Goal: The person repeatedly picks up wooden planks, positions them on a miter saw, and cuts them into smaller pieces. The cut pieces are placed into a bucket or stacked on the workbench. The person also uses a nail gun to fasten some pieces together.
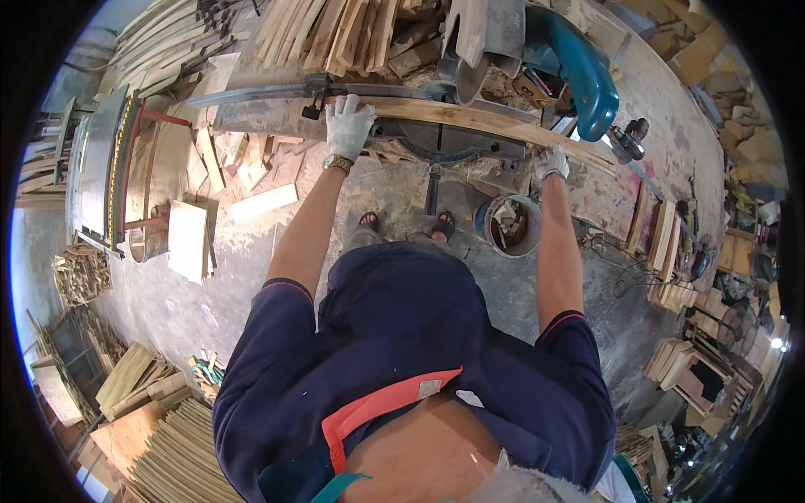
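Note:
A long pale wooden board (470, 116) lies across the bed of a miter saw (440, 142) that has a teal handle (587, 84) and a metal blade guard (485, 38). My left hand (349, 124), in a white glove, is closed on the board's left end, just right of a black stop block (315, 96) on a long metal rail (243, 96). My right hand (553, 161), also gloved, has its fingers closed on the board right of the saw's turntable, below the handle. The blade is mostly hidden behind the guard.
Stacked boards (335, 33) lie behind the saw. Offcuts (251, 168) are scattered on the floor to the left, beside a red-framed machine (142, 168). A bucket of scraps (507, 226) stands below my right hand. Loose cables (612, 260) and wood piles (159, 453) surround me.

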A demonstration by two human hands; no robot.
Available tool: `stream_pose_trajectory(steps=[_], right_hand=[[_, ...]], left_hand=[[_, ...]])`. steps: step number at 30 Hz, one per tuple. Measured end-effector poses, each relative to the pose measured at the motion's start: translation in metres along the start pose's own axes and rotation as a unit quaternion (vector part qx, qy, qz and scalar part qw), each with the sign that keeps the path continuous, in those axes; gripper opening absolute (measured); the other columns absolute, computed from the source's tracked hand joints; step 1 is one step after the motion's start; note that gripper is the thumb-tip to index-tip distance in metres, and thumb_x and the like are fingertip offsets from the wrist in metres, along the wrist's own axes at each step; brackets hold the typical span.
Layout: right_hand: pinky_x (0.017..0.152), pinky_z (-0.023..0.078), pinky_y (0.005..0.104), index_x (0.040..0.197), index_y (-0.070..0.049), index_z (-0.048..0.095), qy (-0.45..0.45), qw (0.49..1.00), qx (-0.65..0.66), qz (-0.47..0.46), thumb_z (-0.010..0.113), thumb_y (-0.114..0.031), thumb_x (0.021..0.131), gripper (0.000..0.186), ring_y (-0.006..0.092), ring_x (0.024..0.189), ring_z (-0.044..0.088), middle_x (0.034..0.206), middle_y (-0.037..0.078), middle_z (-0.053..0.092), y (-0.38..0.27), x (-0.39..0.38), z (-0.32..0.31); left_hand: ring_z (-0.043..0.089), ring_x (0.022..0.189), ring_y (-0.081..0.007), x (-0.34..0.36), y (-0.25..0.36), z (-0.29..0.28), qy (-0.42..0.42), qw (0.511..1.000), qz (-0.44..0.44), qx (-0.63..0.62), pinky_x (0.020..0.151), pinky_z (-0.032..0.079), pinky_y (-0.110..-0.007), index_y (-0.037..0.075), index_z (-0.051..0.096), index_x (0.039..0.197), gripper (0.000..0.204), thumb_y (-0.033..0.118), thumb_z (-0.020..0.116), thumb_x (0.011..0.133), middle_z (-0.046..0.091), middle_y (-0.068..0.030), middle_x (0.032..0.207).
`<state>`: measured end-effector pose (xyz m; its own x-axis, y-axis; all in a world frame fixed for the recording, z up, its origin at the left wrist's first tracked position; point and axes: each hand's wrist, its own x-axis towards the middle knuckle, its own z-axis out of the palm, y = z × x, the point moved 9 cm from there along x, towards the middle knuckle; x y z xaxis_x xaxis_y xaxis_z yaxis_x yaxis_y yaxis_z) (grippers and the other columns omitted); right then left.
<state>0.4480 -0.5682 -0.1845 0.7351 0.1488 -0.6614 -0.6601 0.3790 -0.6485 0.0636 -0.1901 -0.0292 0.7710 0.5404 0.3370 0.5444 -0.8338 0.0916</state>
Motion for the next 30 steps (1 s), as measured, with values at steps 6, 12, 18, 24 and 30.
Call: stream_pose_trajectory(steps=[6, 12, 18, 24, 30], right_hand=[[0.064, 0.044, 0.0443, 0.114, -0.009, 0.050, 0.062, 0.998, -0.016, 0.017, 0.066, -0.024, 0.098, 0.027, 0.0280, 0.077, 0.051, 0.098, 0.012, 0.051, -0.012, 0.017, -0.026], [0.075, 0.055, 0.0480, 0.127, -0.011, 0.053, 0.081, 0.996, -0.038, 0.010, 0.075, -0.026, 0.092, 0.044, 0.0322, 0.097, 0.062, 0.118, 0.014, 0.057, -0.024, 0.017, -0.026], [0.084, 0.056, 0.0487, 0.125, -0.011, 0.059, 0.066, 0.997, 0.037, -0.017, 0.078, -0.025, 0.091, 0.041, 0.0325, 0.104, 0.064, 0.120, 0.012, 0.063, -0.007, 0.039, -0.013], [0.080, 0.053, 0.0412, 0.121, -0.011, 0.062, 0.063, 0.996, 0.057, -0.032, 0.068, -0.017, 0.099, 0.024, 0.0258, 0.096, 0.065, 0.114, 0.008, 0.067, 0.008, 0.055, -0.010], [0.076, 0.053, 0.0390, 0.118, -0.010, 0.063, 0.054, 0.996, 0.030, -0.057, 0.064, -0.018, 0.102, 0.017, 0.0225, 0.085, 0.063, 0.101, 0.005, 0.067, 0.011, 0.032, -0.004]], left_hand=[[0.056, 0.119, -0.0297, 0.009, -0.008, 0.000, -0.026, 0.998, 0.036, -0.038, 0.102, 0.040, -0.052, 0.019, 0.065, 0.121, 0.035, 0.036, 0.069, 0.091, 0.062, -0.0055, 0.116], [0.062, 0.120, -0.0282, 0.027, -0.011, -0.004, -0.076, 0.989, 0.082, -0.098, 0.101, 0.040, -0.050, 0.017, 0.065, 0.121, 0.035, 0.036, 0.069, 0.092, 0.070, -0.0055, 0.122], [0.055, 0.120, -0.0293, 0.030, -0.002, -0.030, -0.011, 0.997, 0.064, -0.044, 0.097, 0.041, -0.050, 0.016, 0.067, 0.116, 0.041, 0.041, 0.076, 0.084, 0.060, -0.0066, 0.116], [0.053, 0.118, -0.0313, 0.004, 0.010, -0.013, -0.038, 0.997, 0.066, -0.024, 0.099, 0.043, -0.051, 0.018, 0.073, 0.112, 0.034, 0.036, 0.076, 0.083, 0.057, -0.0067, 0.115], [0.055, 0.116, -0.0290, 0.009, 0.002, -0.004, -0.033, 0.997, 0.074, 0.012, 0.098, 0.044, -0.049, 0.023, 0.077, 0.109, 0.027, 0.032, 0.075, 0.084, 0.057, -0.0056, 0.114]])
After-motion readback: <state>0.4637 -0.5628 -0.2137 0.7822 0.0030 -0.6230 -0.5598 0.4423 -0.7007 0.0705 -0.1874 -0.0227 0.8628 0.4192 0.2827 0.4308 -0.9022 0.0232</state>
